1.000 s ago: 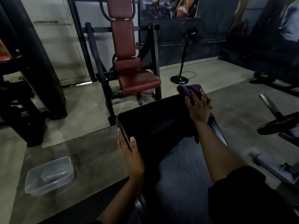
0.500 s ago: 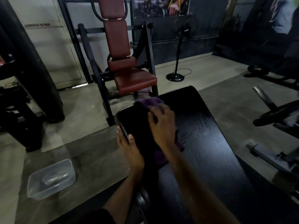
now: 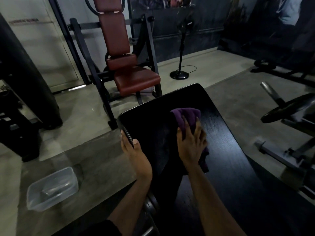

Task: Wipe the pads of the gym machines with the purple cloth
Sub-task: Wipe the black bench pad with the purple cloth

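**Head view.** The soft purple woven cloth [image 3: 185, 116] lies bunched on the flat black vinyl bench pad [image 3: 230, 150], toward the pad's far end, under the right hand [image 3: 191, 143].

- **Handling:** The cloth is judged light, limp and compliant. It will fold and slide under pressure, so control it with a flat palm on its middle, not a pinch at one edge.
- **Right hand:** Palm down, fingers spread and pressing the cloth onto the pad, forearm extended forward.
- **Left hand:** The left hand [image 3: 134, 154] grips the pad's left edge with the thumb on top. The fingers are apparently curled beneath, though the dim light hides them.

A clear rectangular plastic container [image 3: 52, 188] sits on the floor to the left.
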